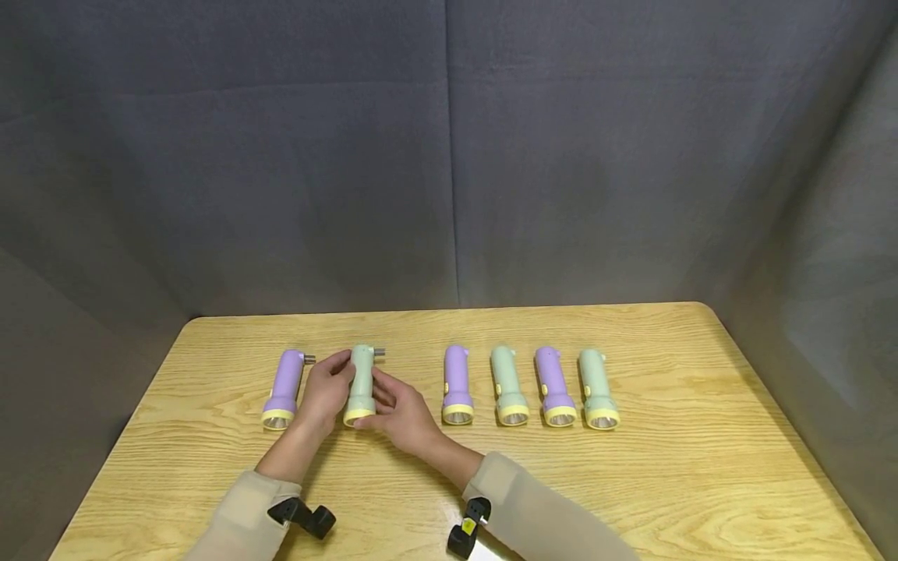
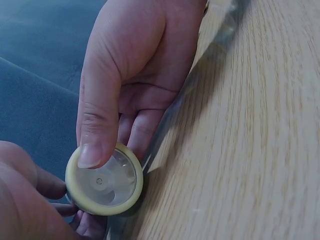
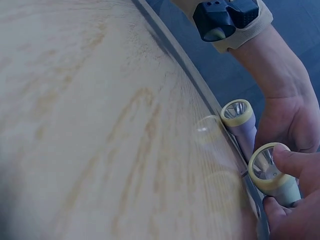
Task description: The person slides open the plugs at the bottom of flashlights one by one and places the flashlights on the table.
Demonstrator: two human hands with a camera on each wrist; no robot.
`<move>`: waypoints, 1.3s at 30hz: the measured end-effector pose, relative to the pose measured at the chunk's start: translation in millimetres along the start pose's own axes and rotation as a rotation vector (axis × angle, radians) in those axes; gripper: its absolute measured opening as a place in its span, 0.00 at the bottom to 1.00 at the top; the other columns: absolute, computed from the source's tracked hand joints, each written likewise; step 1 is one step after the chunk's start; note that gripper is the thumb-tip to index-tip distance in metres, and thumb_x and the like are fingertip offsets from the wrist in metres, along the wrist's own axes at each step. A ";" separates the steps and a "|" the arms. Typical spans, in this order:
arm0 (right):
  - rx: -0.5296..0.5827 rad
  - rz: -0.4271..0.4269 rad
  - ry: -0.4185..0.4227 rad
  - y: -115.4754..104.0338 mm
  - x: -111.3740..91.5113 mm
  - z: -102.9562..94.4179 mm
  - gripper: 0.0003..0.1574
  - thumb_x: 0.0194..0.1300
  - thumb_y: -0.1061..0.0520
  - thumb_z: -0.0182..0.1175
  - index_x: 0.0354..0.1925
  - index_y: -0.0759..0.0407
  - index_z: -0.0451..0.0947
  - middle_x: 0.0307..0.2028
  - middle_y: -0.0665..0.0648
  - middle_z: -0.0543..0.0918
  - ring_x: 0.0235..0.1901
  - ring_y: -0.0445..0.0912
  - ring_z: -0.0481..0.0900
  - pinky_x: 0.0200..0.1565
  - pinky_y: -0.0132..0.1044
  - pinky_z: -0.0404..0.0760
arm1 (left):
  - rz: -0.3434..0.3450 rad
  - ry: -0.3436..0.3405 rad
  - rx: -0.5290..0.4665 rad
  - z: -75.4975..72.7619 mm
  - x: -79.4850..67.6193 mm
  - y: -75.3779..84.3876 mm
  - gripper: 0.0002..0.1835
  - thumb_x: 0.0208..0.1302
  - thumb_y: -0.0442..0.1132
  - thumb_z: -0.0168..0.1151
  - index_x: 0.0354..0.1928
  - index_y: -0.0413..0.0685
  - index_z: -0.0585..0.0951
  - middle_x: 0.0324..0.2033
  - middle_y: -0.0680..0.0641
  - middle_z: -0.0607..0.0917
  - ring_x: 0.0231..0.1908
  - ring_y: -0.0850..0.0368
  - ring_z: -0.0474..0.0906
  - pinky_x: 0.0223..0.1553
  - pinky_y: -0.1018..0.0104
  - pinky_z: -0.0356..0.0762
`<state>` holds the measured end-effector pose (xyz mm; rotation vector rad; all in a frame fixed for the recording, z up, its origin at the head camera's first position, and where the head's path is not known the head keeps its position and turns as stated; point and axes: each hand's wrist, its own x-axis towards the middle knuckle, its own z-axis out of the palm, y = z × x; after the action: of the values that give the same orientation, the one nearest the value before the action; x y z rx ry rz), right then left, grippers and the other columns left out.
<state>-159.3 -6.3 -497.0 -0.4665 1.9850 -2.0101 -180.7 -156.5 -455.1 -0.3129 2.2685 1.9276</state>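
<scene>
A pale green flashlight [image 1: 362,377] with a yellow head ring lies on the table between both hands, its lens toward me. Two metal plug prongs [image 1: 380,352] stick out to the right at its far end. On its left side, my left hand [image 1: 324,395] holds the body with fingers near the far end. My right hand [image 1: 405,417] grips it from the right, thumb across the yellow ring [image 2: 74,186]. Left of the left hand lies a purple flashlight [image 1: 286,382], also with prongs out. The hands partly hide the green body.
To the right lies a row: a purple flashlight [image 1: 457,382], a green one [image 1: 507,382], another purple one [image 1: 553,382] and another green one [image 1: 596,386], all lens toward me. No prongs stick out from these. Grey cloth [image 1: 449,195] hangs behind the wooden table [image 1: 666,467].
</scene>
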 end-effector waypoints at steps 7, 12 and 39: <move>-0.026 -0.012 0.019 4.4 1.5 4.0 0.49 0.61 0.69 0.71 0.75 0.70 0.59 0.71 0.68 0.68 0.68 0.58 0.71 0.61 0.34 0.77 | 0.002 0.035 0.045 -2.1 1.8 -2.5 0.26 0.79 0.30 0.42 0.73 0.23 0.59 0.69 0.26 0.65 0.71 0.34 0.60 0.73 0.45 0.58; -0.041 -0.010 0.036 2.7 2.9 9.4 0.47 0.61 0.70 0.71 0.73 0.72 0.60 0.70 0.69 0.69 0.68 0.57 0.71 0.60 0.33 0.78 | -0.008 0.040 0.076 -5.3 3.5 -3.3 0.26 0.79 0.31 0.42 0.73 0.23 0.59 0.68 0.26 0.66 0.70 0.34 0.60 0.73 0.44 0.58; -0.165 -0.030 0.065 -0.9 13.3 26.2 0.44 0.60 0.69 0.72 0.70 0.75 0.64 0.67 0.68 0.69 0.67 0.57 0.71 0.56 0.27 0.79 | -0.057 0.023 0.201 -16.6 10.1 2.9 0.27 0.78 0.32 0.41 0.73 0.22 0.57 0.70 0.24 0.63 0.71 0.31 0.59 0.73 0.42 0.58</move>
<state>-160.4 -35.6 -495.5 -0.4755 2.2067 -1.9101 -190.8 -173.1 -452.1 -0.3709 2.4150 1.6609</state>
